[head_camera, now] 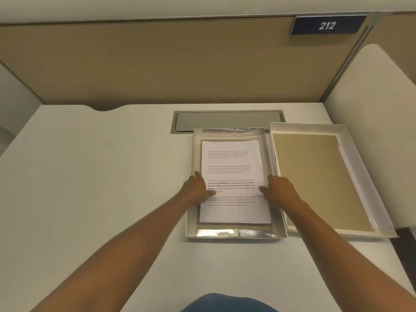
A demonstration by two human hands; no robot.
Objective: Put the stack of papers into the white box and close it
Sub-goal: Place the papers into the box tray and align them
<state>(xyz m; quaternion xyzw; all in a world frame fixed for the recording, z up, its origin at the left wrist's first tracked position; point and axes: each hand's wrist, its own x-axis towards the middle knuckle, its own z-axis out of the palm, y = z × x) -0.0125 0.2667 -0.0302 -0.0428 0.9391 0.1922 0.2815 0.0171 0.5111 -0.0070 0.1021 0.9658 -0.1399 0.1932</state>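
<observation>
The stack of printed papers [234, 174] lies flat inside the shallow white box [235, 236], which stands open on the desk with shiny inner walls. My left hand [198, 188] rests against the stack's left edge, thumb on the top sheet. My right hand [279, 190] presses on the stack's right edge, fingers spread over the page and the box wall. The box lid [364, 172] lies upside down just to the right of the box, its brown inside facing up.
A grey cable hatch [227, 120] is set in the white desk [101, 176] behind the box. A tan partition with a blue sign reading 212 [327, 25] rises at the back. The desk's right edge runs close beside the lid.
</observation>
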